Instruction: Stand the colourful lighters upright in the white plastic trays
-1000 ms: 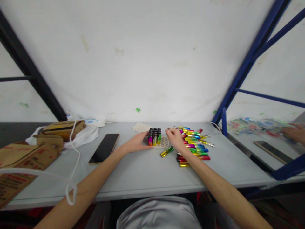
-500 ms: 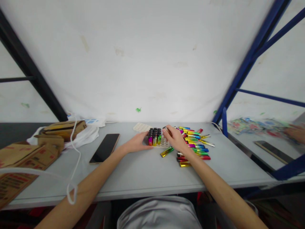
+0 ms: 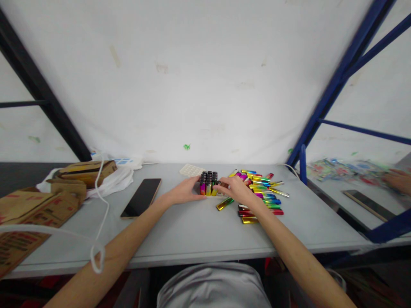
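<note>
Upright lighters (image 3: 208, 188) with black tops and shiny coloured bodies stand in rows in the left part of a pale tray (image 3: 213, 197) with holes. My left hand (image 3: 185, 191) grips the tray's left side, thumb along the front edge and fingers behind the lighters. Over the tray, my right hand (image 3: 236, 188) pinches a lighter (image 3: 217, 183), its dark top showing by the fingertips at the right of the standing rows; the hand hides most of the tray's right part. One gold and green lighter (image 3: 224, 204) lies just in front of the tray.
Loose lighters (image 3: 265, 196) lie heaped right of the tray. Behind stands another pale holed tray (image 3: 192, 170). A phone (image 3: 141, 198), cardboard boxes (image 3: 38, 214) and a white cable (image 3: 104, 201) are at left. Beyond the blue frame (image 3: 321, 102), a co-worker's hand (image 3: 398, 179) shows.
My right hand has moved left and slightly down with the lighter, from the tray's right part to beside the standing rows. My left hand has stayed in place.
</note>
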A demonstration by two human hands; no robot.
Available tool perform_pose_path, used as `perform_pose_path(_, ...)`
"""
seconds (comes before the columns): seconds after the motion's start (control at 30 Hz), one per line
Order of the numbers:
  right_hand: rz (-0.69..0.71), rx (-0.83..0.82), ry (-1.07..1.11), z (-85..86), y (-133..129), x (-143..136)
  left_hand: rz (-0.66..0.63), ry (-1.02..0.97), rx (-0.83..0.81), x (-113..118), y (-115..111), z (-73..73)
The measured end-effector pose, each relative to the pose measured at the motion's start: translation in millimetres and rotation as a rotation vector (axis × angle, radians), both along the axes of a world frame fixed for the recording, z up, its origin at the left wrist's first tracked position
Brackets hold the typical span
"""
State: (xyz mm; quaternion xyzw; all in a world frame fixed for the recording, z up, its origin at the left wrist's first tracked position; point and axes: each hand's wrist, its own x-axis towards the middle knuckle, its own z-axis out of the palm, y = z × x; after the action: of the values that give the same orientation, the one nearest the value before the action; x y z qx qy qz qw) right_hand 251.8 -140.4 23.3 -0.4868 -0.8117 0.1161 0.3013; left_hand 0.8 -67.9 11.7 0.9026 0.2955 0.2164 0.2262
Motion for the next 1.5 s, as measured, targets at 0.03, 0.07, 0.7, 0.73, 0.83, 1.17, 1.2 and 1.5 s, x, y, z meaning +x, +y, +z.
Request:
perform_pose_path(0.03, 0.004, -0.005, -0.021, 0.6, 0, 1, -0.002, -0.003, -0.002, 0, 0, 0.1)
perform_pose_path(0.07, 0.009, -0.008, -0.049, 1.1, 1, 2, -0.007, -0.007, -0.003, 0, 0, 0.1)
perform_pose_path(0.7, 0.173, -0.266, -0.089, 21.5, -9, 45, -0.005, 0.021, 0.007, -1, 5, -3.9)
perform_pose_path(0.73, 0.185, -0.291, -0.113, 20.6, -8, 47, -0.001, 0.018, 0.005, -1, 6, -4.5)
perform_pose_path(0.83, 0.189, -0.304, -0.174, 16.0, -6, 48, 0.015, 0.014, 0.001, 0, 5, -4.0)
perform_pose_path(1.17, 0.136, -0.281, -0.191, 11.1, -9, 42, 0.044, -0.033, -0.002, 4, 3, -13.2)
perform_pose_path(1.2, 0.133, -0.279, -0.194, 10.4, -9, 42, 0.059, -0.039, 0.0, 4, 4, -15.9)
perform_pose_path(1.5, 0.147, -0.267, -0.155, 7.8, -6, 44, 0.068, -0.082, -0.002, 5, 12, -24.4)
